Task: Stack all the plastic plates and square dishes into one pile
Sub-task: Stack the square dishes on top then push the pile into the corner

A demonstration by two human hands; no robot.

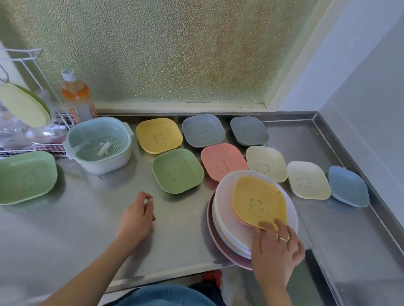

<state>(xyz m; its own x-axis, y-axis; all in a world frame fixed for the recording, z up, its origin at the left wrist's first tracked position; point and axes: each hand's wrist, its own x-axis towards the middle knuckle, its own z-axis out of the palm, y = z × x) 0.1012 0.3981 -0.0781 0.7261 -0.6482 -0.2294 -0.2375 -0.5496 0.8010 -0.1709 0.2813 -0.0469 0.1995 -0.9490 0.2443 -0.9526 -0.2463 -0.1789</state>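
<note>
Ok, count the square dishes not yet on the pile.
9. Large green far left; yellow, green, pink in the middle; two grey-blue at the back; two cream and blue right. None looks hidden.

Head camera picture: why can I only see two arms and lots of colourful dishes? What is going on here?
The camera sits on a person's head and looks down, so you see only their arms and lap. There is no robot. In front lies a shiny metal counter with small square plastic dishes spread over it: yellow, green, pink, grey-blue and more. Near the edge stands a pile of round white and pink plastic plates. On top lies a yellow square dish with a bear drawing, and the right hand pinches its corner. The left hand rests on the counter, holding nothing. At the left stands a pale blue strainer basket.
</note>
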